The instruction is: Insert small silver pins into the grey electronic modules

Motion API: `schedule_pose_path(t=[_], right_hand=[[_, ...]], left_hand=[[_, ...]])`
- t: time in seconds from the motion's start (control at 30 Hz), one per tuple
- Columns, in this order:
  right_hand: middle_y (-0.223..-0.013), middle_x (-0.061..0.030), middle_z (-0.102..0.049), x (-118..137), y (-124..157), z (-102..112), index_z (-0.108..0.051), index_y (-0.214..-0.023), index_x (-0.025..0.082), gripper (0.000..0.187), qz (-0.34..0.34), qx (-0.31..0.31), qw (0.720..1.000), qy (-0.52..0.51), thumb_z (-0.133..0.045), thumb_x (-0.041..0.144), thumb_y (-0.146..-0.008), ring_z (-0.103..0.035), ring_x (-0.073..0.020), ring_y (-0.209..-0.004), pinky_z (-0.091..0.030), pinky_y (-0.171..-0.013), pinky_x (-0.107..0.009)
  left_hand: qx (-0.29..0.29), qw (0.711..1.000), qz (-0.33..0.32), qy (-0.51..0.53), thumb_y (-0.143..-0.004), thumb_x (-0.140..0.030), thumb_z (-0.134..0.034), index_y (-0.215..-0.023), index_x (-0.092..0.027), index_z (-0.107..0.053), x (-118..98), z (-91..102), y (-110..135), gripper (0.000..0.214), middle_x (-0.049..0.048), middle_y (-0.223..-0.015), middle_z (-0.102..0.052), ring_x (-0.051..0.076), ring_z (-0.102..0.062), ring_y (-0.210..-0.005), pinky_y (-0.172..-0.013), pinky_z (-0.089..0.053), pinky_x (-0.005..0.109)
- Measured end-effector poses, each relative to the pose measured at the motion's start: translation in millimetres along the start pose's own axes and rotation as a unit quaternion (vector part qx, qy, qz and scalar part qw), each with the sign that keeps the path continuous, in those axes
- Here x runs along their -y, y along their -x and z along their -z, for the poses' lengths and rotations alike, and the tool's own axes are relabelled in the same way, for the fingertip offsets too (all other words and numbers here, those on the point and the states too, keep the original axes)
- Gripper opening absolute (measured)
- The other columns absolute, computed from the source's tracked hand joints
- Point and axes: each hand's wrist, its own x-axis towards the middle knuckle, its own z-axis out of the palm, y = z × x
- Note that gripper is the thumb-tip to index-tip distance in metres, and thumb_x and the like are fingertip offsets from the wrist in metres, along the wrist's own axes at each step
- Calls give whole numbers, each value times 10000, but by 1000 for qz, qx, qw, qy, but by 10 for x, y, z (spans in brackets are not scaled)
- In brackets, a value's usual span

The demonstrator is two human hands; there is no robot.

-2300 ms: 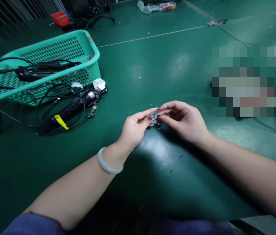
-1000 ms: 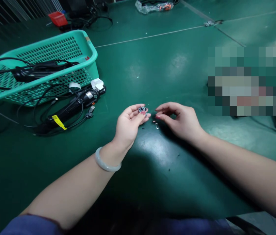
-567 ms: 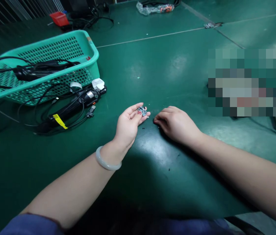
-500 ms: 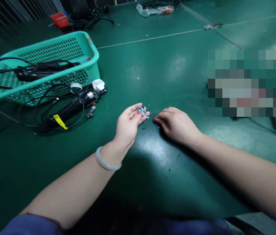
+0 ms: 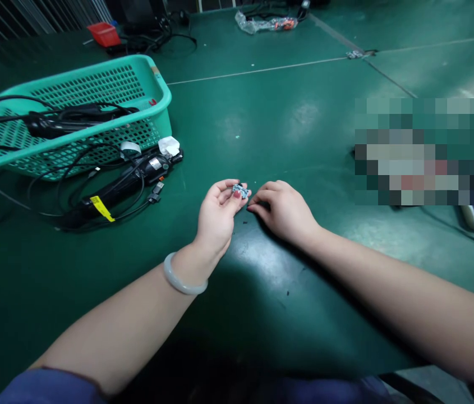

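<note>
Holds a small grey part between the thumb and fingers of the left hand, over the green table. Has the right hand just beside, thumb and fingertips near each other; cannot tell whether fully closed or pinching anything. Wears a pale bangle on the left wrist. Has a tiny dark scrap on the table near both hands, a teal basket off to the left with black gear inside, and, beside it, a black device with a yellow label.
</note>
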Motion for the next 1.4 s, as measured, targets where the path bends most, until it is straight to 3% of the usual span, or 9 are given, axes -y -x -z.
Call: schedule_pose_path(t=[0.1, 0.27, 0.43, 0.73, 1.1, 1.23, 1.4], right_hand=[[-828, -72, -664, -1, -7, 24, -684, -757, 172, 101, 3, -7, 1000, -23, -617, 209, -823, -554, -214, -805, -456, -770, -363], [-789, -35, -660, 33, 7, 152, -660, -715, 186, 127, -60, -103, 967, -226, -611, 240, -818, -585, -165, -771, -463, -749, -321], [-758, -36, -648, 96, 19, 227, -682, -662, 172, 226, -146, -65, 923, -351, -709, 390, -717, -586, -151, -718, -455, -680, -300], [-726, -39, -640, 69, 25, 266, -675, -633, 160, 288, -191, -70, 911, -358, -740, 439, -667, -569, -153, -685, -435, -637, -305], [-698, -32, -650, 120, 39, 244, -709, -638, 179, 215, -167, -95, 923, -333, -747, 388, -670, -585, -150, -657, -459, -608, -296], [-739, -27, -693, 97, 44, 226, -742, -722, 203, 104, -140, -132, 917, -350, -713, 303, -723, -623, -159, -728, -484, -696, -306], [-799, -38, -715, 33, 49, 222, -735, -816, 190, 185, -142, -139, 924, -326, -599, 314, -831, -638, -160, -761, -481, -732, -312]], left_hand=[[13, 1000, -1, 4, -762, -97, -614, -904, -157, -543, 8, 10, -2, 170, 32, -919, -671, 115, -655, -882, -914, -484, 317], [35, 999, -21, -33, -689, -93, -687, -850, -161, -565, 34, 23, -6, 214, 16, -884, -675, 105, -646, -871, -917, -484, 308], [68, 996, -18, -59, -642, -48, -705, -797, -155, -583, 42, 8, 12, 225, 1, -806, -667, 97, -648, -798, -861, -506, 291], [70, 996, -4, -60, -638, -58, -712, -798, -155, -593, 41, 9, 19, 222, -11, -770, -659, 85, -638, -763, -825, -508, 264], [93, 994, 27, -44, -647, -105, -738, -811, -156, -599, 36, 10, 41, 222, -8, -743, -650, 88, -625, -711, -776, -508, 268], [90, 994, 66, -7, -675, -87, -715, -838, -160, -589, 32, -3, 48, 219, -13, -727, -657, 79, -632, -688, -760, -518, 257], [62, 994, 77, 54, -787, -81, -603, -869, -157, -570, -12, -9, 31, 116, 18, -860, -689, 104, -679, -837, -856, -519, 268]])
